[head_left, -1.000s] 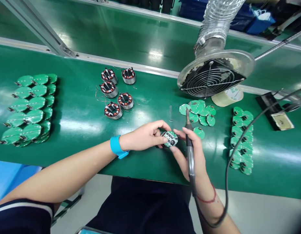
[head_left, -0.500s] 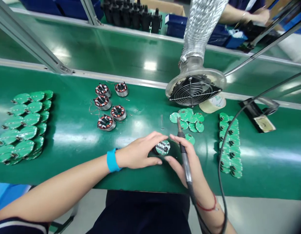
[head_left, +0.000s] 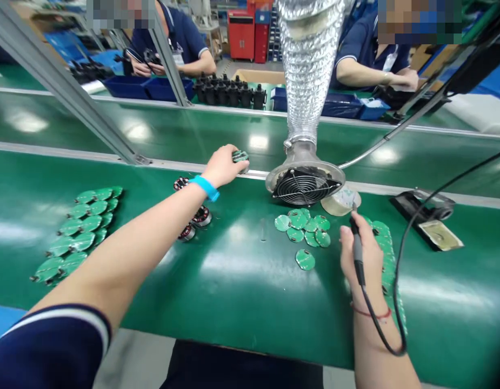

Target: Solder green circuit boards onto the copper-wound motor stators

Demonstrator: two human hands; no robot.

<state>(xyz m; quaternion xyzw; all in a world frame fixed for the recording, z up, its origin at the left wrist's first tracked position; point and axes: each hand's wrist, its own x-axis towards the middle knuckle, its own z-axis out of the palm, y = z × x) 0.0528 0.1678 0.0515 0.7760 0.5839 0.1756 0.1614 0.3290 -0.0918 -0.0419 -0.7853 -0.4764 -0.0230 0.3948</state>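
Note:
My left hand (head_left: pixel 222 166) is closed around a motor stator topped with a green circuit board (head_left: pixel 240 156), over the far edge rail of the bench. Under my left forearm, several copper-wound stators (head_left: pixel 201 216) stand partly hidden. My right hand (head_left: pixel 370 248) grips a soldering iron (head_left: pixel 357 253) with its tip pointing up and away, near a roll of tape (head_left: pixel 342 201). Left of that hand lies a loose group of round green circuit boards (head_left: pixel 310 223), and one separate board (head_left: pixel 305 260) is closer to me.
A fume extractor hood (head_left: pixel 305 183) hangs over the bench on a silver duct (head_left: pixel 308 70). Overlapping board rows lie at left (head_left: pixel 83 240) and right (head_left: pixel 382 229), the latter partly behind my hand. A black soldering stand (head_left: pixel 422 208) is far right. Two people work across the line.
My left hand has carried the stator with its board forward to the far rail. My right hand has moved right with the soldering iron, away from the stator. The view has tilted up.

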